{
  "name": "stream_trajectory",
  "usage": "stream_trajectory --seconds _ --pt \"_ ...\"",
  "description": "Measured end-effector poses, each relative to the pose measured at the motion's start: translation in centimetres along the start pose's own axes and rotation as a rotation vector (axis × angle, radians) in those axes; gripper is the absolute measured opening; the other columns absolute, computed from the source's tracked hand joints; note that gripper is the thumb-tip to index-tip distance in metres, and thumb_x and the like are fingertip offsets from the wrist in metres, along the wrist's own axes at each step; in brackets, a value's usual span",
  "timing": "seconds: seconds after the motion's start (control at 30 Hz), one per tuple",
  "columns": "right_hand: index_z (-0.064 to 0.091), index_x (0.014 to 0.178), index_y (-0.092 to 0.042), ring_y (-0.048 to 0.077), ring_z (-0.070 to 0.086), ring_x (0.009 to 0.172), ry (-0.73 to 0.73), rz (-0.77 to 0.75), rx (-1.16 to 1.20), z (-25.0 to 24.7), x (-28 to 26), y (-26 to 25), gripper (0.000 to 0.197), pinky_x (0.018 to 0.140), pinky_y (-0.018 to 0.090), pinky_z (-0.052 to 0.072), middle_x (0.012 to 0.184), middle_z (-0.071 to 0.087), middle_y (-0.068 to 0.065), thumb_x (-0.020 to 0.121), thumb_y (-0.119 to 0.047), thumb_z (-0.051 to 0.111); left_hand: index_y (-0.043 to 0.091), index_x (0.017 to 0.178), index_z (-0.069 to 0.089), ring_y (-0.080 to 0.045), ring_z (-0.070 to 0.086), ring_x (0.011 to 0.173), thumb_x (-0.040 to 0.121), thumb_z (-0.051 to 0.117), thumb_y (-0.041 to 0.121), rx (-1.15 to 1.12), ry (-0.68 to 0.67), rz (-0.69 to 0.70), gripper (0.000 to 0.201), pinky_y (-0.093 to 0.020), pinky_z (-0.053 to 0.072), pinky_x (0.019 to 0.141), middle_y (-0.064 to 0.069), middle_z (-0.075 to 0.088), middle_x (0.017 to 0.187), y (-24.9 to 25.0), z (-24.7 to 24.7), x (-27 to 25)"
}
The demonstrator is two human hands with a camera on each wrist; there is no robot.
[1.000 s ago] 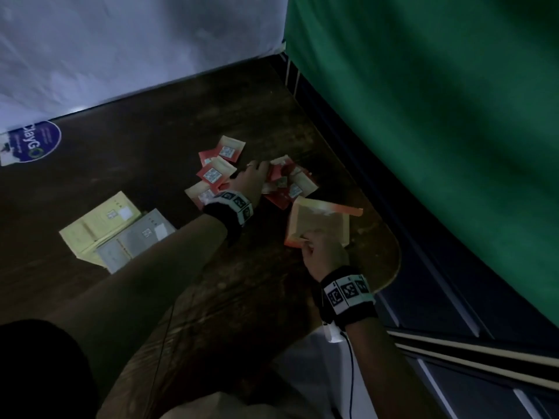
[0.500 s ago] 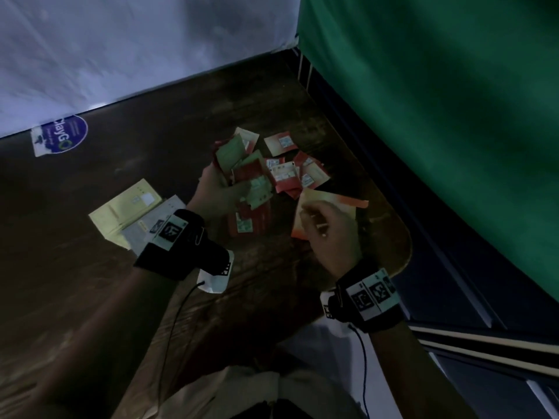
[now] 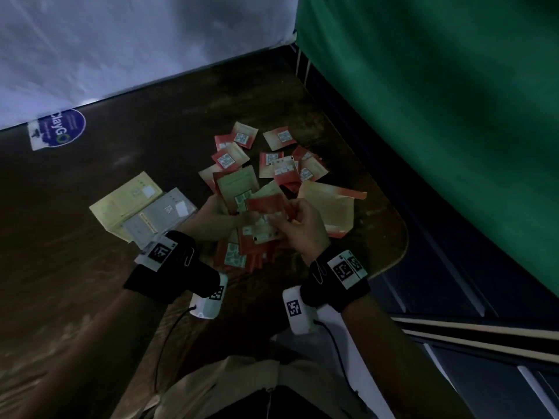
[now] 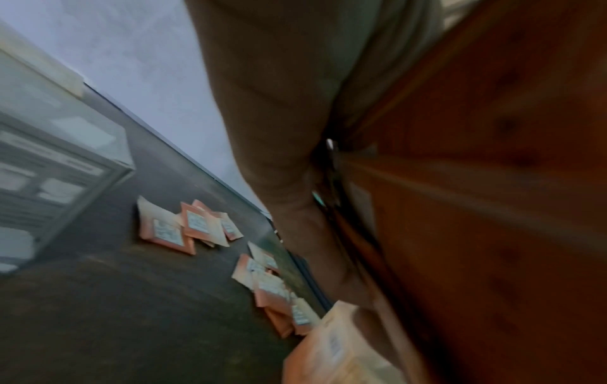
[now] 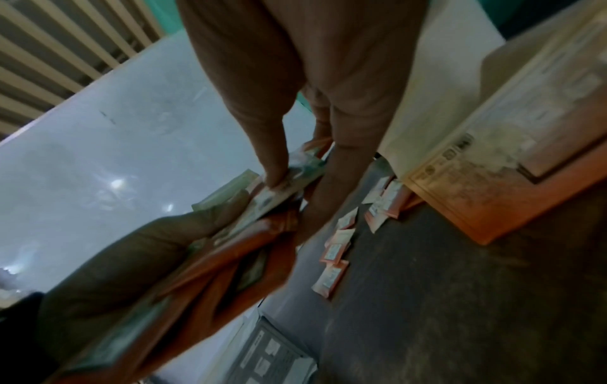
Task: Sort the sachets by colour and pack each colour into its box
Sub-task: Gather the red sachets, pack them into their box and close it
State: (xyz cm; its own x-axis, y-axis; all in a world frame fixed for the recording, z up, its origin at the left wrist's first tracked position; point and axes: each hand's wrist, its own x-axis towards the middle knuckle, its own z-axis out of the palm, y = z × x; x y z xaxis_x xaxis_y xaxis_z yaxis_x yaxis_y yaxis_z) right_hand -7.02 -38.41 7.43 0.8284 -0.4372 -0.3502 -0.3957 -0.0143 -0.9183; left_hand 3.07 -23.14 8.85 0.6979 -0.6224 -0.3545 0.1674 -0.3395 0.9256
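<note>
Dark wooden table (image 3: pixel 90 267), rounded at the near right corner, backed by a white sheet (image 3: pixel 121 40) and a green curtain (image 3: pixel 438 116). On the left, lying flat and just beside each other, a yellow box (image 3: pixel 121 201) and a grey box (image 3: pixel 163 219); nothing seen packed in either. On the right, an orange box (image 3: pixel 329 207), open flap toward the scattered pile, apparently not filled yet, though its inside is mostly hidden behind the right hand. Beyond the hands, loose red sachets (image 3: pixel 284 164) spread on the table, some overlapping, well short of any box. Between the wrists, a fanned bundle of sachets (image 3: pixel 242 189), mostly red-orange, gripped from below by the left hand (image 3: pixel 211 213), fingers curled round the stack. Right hand (image 3: pixel 302 225) pinching a single red sachet (image 3: pixel 266 204) at the top of that bundle, thumb pressing on it in the right wrist view. Left wrist view blurred, showing little beyond the loose sachets and box edges.

Judged progress: early. Gathering and squaring of the red lot under way; packing into the orange box not yet done, loose sachets left to collect, yellow and grey boxes untouched.
</note>
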Motion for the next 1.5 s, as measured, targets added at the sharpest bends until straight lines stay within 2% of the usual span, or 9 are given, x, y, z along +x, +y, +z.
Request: stream_trajectory --seconds 0.13,0.27,0.47,0.6,0.93,1.13,1.27,1.43,1.5 --pt "0.060 0.090 -0.021 0.029 0.067 0.093 0.012 0.088 -0.002 0.2 0.3 2.7 0.044 0.077 0.054 0.056 0.101 0.068 0.009 0.066 -0.055 0.072 0.013 0.110 0.061 -0.012 0.068 0.087 0.089 0.062 0.018 0.010 0.077 -0.079 0.022 -0.029 0.056 0.075 0.000 0.068 0.098 -1.8 0.2 0.3" --pt "0.059 0.106 -0.020 0.024 0.064 0.101 0.023 0.205 -0.058 0.2 0.5 5.4 0.031 0.083 0.050 0.056 0.114 0.064 0.004 0.082 -0.039 0.066 0.009 0.107 0.059 -0.016 0.065 0.083 0.092 0.058 0.014 -0.077 0.166 -0.190 0.016 -0.029 0.053 0.069 -0.007 0.066 0.099 -4.2 0.7 0.7" --pt "0.064 0.091 -0.015 0.027 0.067 0.095 0.027 0.262 0.059 0.4 -0.2 7.0 0.004 0.086 0.045 0.055 0.107 0.069 0.013 0.088 -0.017 0.065 0.013 0.104 0.063 -0.031 0.064 0.104 0.086 0.066 0.016 -0.159 0.246 -0.233 0.019 -0.051 0.050 0.093 -0.015 0.066 0.112 -6.8 1.6 1.4" --pt "0.060 0.106 -0.014 0.022 0.064 0.092 -0.111 0.288 0.050 1.1 -0.4 7.0 0.016 0.076 0.037 0.055 0.100 0.067 0.005 0.092 -0.023 0.060 0.002 0.112 0.061 -0.029 0.064 0.096 0.084 0.069 0.014 -0.212 0.258 -0.181 0.031 -0.044 0.053 0.088 -0.014 0.066 0.111 -6.8 2.6 1.5" --pt "0.061 0.100 -0.004 0.014 0.056 0.082 0.004 -0.003 -0.271 0.6 0.4 9.6 0.017 0.056 0.005 0.041 0.089 0.060 0.002 0.089 -0.016 0.063 0.021 0.099 0.068 -0.026 0.066 0.097 0.078 0.066 0.036 0.082 0.281 -0.199 0.025 -0.048 0.052 0.090 -0.006 0.070 0.104 -8.8 1.9 2.3" --pt "0.062 0.098 -0.003 0.017 0.058 0.083 -0.009 0.024 -0.280 0.5 1.3 9.8 0.015 0.068 0.021 0.047 0.092 0.062 0.005 0.087 -0.013 0.065 0.013 0.124 0.054 -0.021 0.058 0.108 0.088 0.059 0.037 0.283 0.316 -0.286 0.044 -0.035 0.049 0.090 -0.005 0.061 0.119 -7.8 1.3 2.0" --pt "0.063 0.098 -0.009 0.024 0.061 0.094 -0.026 0.049 -0.224 0.3 1.9 9.3 0.018 0.085 0.039 0.052 0.098 0.064 0.007 0.083 -0.016 0.070 0.014 0.134 0.048 -0.021 0.050 0.123 0.093 0.055 0.025 0.404 0.382 -0.113 0.043 -0.033 0.042 0.102 -0.005 0.049 0.138 -6.2 1.7 1.5" --pt "0.064 0.096 -0.006 0.020 0.063 0.091 -0.016 0.006 -0.115 -0.4 1.9 7.2 0.018 0.079 0.032 0.054 0.099 0.066 0.005 0.081 -0.011 0.072 0.012 0.111 0.058 -0.008 0.055 0.068 0.096 0.050 0.026 0.362 0.439 -0.057 0.022 -0.009 0.042 0.051 -0.003 0.063 0.091 -3.7 1.6 0.7" --pt "0.066 0.099 0.000 0.019 0.067 0.088 -0.012 0.022 0.022 -0.7 1.4 6.5 0.019 0.078 0.036 0.056 0.100 0.069 0.012 0.083 -0.009 0.070 0.020 0.106 0.055 -0.006 0.057 0.069 0.096 0.050 0.028 0.201 0.377 -0.016 0.014 -0.011 0.044 0.056 0.003 0.064 0.088 -3.3 1.6 0.0"
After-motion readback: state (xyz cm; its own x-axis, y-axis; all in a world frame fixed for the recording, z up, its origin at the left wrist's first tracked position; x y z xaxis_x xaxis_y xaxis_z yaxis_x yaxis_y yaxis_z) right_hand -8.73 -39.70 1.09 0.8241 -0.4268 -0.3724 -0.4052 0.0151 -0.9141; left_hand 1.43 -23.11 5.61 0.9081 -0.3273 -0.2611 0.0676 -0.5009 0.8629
